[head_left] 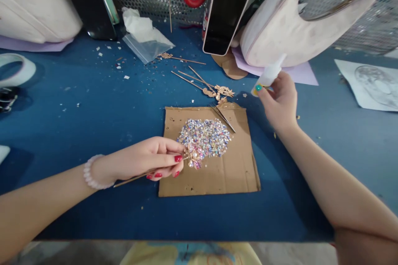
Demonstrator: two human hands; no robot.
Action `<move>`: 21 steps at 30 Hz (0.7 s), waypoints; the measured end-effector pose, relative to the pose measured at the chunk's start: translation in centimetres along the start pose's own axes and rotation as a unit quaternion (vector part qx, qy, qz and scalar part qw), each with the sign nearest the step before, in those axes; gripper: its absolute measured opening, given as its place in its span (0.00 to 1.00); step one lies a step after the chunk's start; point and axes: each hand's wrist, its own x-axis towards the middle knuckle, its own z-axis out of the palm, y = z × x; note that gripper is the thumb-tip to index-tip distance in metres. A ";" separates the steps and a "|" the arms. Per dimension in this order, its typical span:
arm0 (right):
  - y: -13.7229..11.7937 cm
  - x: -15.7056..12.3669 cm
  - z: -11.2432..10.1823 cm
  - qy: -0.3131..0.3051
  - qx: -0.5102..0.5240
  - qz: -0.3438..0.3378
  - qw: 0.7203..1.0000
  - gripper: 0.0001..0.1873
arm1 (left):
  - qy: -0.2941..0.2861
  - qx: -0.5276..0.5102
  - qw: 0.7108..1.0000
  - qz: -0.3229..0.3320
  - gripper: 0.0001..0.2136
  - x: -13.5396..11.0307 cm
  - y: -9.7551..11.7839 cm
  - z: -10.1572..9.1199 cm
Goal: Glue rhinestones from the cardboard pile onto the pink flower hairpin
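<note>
My left hand (152,161) is closed in a pinch on a gold hair stick (133,179) whose flower-shaped head (194,158) rests at the near edge of a heap of iridescent shell chips (205,136). The heap lies on a brown cardboard square (217,178). My right hand (280,101) is to the upper right of the cardboard, fingers wrapped round a small white glue bottle (270,74) with a teal cap. Thin tweezers (223,117) lie on the cardboard's far edge.
Several more gold hair sticks (202,83) lie beyond the cardboard on the blue table (93,107). A phone (227,11) leans upright at the back beside a pale bag (289,29). A plastic bag with tissue (144,37), tape roll (15,70) and a paper drawing (370,83) are around.
</note>
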 end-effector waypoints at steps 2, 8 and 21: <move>-1.8 -1.0 0.4 -0.030 0.025 -0.009 0.999 0.20 | -0.008 -0.004 1.000 -0.011 0.09 0.1 0.1 0.0; -7.4 -4.6 1.1 -0.223 0.135 -0.067 0.963 0.23 | -0.047 0.007 0.998 -0.048 0.10 0.2 0.5 -0.1; -12.4 -6.3 1.2 -0.308 0.095 -0.092 0.942 0.13 | -0.110 -0.011 0.989 -0.103 0.06 0.3 0.8 -0.3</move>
